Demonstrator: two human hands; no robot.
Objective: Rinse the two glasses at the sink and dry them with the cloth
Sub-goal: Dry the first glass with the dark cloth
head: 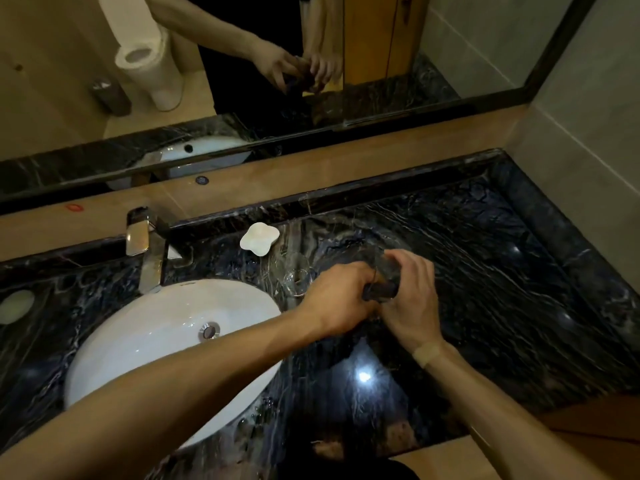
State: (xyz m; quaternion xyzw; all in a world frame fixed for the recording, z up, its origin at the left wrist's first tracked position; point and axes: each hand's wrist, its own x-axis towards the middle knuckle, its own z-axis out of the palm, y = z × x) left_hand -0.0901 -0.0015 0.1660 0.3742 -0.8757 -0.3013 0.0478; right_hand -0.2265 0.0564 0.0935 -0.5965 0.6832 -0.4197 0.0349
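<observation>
A clear glass (386, 268) is held above the dark marble counter, right of the sink. My right hand (410, 299) grips it from the right side. My left hand (337, 299) presses a dark cloth (379, 292) against the glass; most of the cloth is hidden between my hands. A second clear glass (296, 277) stands on the counter just left of my hands, between them and the white sink basin (145, 344). It is hard to see against the dark stone.
A chrome tap (143, 249) stands behind the basin. A white flower-shaped dish (259, 238) sits near the back ledge. The dark marble counter (485, 271) runs right to a raised edge and tiled wall. A mirror above reflects my hands.
</observation>
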